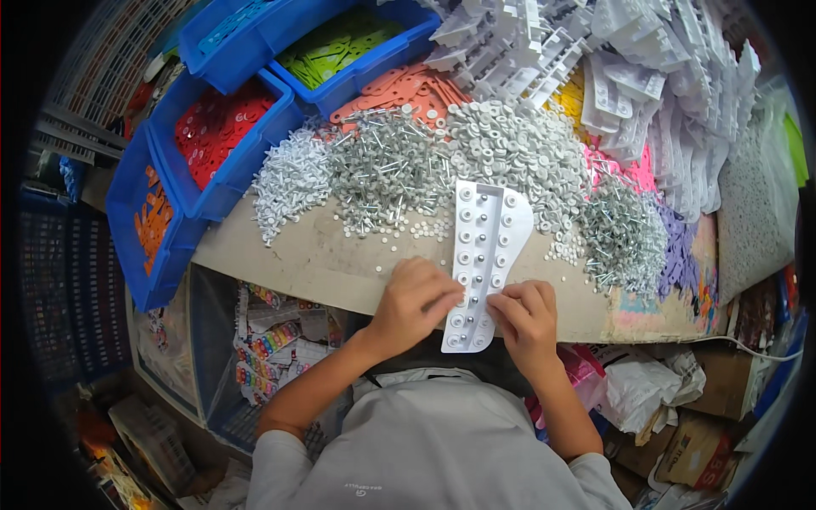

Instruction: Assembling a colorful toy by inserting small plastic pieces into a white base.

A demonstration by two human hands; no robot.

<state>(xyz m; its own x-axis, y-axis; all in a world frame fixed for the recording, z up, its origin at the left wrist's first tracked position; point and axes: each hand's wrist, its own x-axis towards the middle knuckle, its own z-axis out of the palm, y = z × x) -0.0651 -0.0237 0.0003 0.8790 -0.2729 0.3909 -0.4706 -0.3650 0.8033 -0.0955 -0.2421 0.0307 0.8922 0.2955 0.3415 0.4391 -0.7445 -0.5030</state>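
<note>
A long white plastic piece point(515, 223) with one curved side lies on the worktable in front of me, its near end at the front edge. White round caps sit in two rows along it, and small metal pin heads run down the middle channel. My left hand point(414, 306) is at its left edge, fingers curled and thumb pressed in near a lower cap. At the right edge is my right hand point(527, 321), thumb and fingertips pinched together over the lower caps. Whatever is between the fingers of either hand is too small or hidden to make out.
Loose white caps point(510, 153), metal pins point(382, 166) and more pins point(625, 229) are heaped behind the piece. Blue bins point(217, 200) of coloured parts stand at left. Stacked white mouldings point(688, 102) rise at back right, beside a filled clear bag point(752, 212).
</note>
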